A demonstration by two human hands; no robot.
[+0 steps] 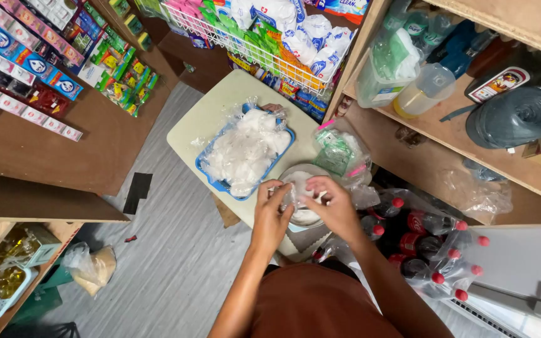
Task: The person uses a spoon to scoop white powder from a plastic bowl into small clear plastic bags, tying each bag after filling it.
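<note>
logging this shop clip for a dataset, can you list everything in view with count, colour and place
small cream table: one, centre
blue plastic tray of clear bags of white powder: one, on the table
round bowl-like container of white powder: one, table's near edge, under the hands
small clear plastic bag: one, held between both hands
clear bag of green packets: one, right of the tray
dark bottles with red caps: several, shrink-wrapped, floor at right
white wire basket of sachets: one, top
wooden shelves: right, holding bottles and a grey-green twine roll
hanging sachet strips: many, left
left hand: on the bag
right hand: on the bag
</note>
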